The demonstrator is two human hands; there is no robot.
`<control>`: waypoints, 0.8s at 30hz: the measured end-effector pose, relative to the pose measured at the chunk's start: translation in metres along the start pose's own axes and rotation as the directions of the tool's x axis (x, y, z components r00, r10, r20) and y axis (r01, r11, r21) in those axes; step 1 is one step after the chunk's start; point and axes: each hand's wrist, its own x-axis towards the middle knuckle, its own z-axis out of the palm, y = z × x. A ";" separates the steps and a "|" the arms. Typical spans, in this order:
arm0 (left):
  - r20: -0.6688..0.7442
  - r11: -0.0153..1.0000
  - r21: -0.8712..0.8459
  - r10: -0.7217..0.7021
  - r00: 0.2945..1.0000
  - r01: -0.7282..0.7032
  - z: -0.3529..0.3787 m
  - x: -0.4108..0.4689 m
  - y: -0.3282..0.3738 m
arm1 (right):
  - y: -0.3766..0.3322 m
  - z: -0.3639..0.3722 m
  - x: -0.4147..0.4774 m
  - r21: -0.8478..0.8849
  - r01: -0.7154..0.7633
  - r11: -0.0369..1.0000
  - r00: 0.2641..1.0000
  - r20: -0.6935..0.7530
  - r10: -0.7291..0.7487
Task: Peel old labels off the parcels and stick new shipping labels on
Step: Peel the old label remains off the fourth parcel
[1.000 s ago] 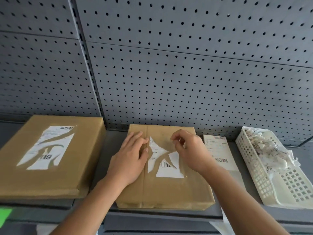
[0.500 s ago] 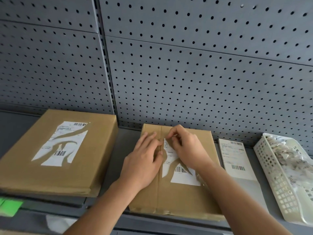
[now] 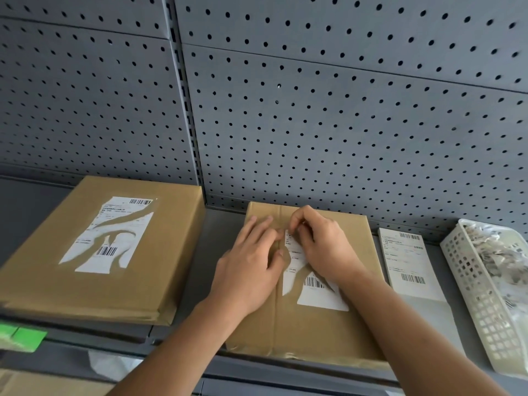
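- Tearing is the likeliest trouble in the head view: the torn white paper old label [image 3: 317, 292] on the flat brown cardboard parcel [image 3: 314, 330] in the middle is already ragged, so a steep or hasty pull would probably leave more slivers stuck (or lift the cardboard's facing).
- Sliding comes second, I judge: if the flat press eases, the parcel could shift on the grey metal shelf [image 3: 220, 232].
- The right grip [image 3: 323, 247] is drawn together, thumb and fingertips pinched on the label's upper end, beside the tape seam.
- The left grip [image 3: 251, 270] lies flat with straight fingers on the parcel's top, just left of the label, clamping nothing.
- The label's barcode part lies nearer the person, below the right grip, uncovered.
- A fresh white rectangular shipping label [image 3: 408, 264] lies on the shelf just right of the parcel, between it and the white perforated plastic basket [image 3: 468, 281] of scraps.
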 end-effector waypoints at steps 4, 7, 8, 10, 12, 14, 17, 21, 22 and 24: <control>-0.006 1.000 0.003 0.000 1.000 0.000 0.000 0.001 0.000 | 0.000 0.001 -0.001 0.032 -0.024 0.999 1.000 0.015 0.024; -0.013 1.000 0.008 0.004 1.000 -0.004 0.001 0.000 -0.001 | -0.002 0.001 -0.001 0.004 -0.001 1.000 1.000 0.025 0.001; -0.017 1.000 0.008 0.006 1.000 -0.006 0.001 0.000 -0.001 | -0.002 0.000 -0.002 0.034 0.000 0.999 1.000 0.016 0.000; -0.019 1.000 0.010 0.007 1.000 -0.007 0.002 0.001 0.000 | -0.001 -0.003 -0.003 0.098 -0.014 0.995 1.000 0.002 0.014; -0.014 1.000 0.011 0.001 1.000 -0.001 0.001 0.001 0.000 | 0.000 -0.003 -0.003 0.113 -0.023 0.993 1.000 0.013 0.022; -0.009 1.000 0.013 0.001 1.000 -0.001 0.001 0.000 0.001 | 0.002 0.001 -0.003 0.067 -0.010 0.998 0.999 0.043 0.007; -0.015 1.000 0.009 0.004 1.000 -0.004 0.001 0.000 0.000 | 0.002 0.005 0.000 -0.019 0.011 1.000 0.999 0.035 -0.010; -0.018 1.000 0.014 0.002 1.000 -0.002 0.000 0.000 0.000 | 0.000 0.008 0.003 -0.158 0.098 0.983 0.995 0.005 -0.098; -0.018 1.000 0.017 0.001 1.000 -0.001 0.000 0.000 0.001 | -0.001 0.009 0.004 -0.197 0.113 0.974 0.994 0.018 -0.112; -0.018 1.000 0.023 0.001 1.000 0.000 0.001 0.000 0.001 | -0.001 0.012 0.006 -0.276 0.128 0.953 0.991 0.071 -0.112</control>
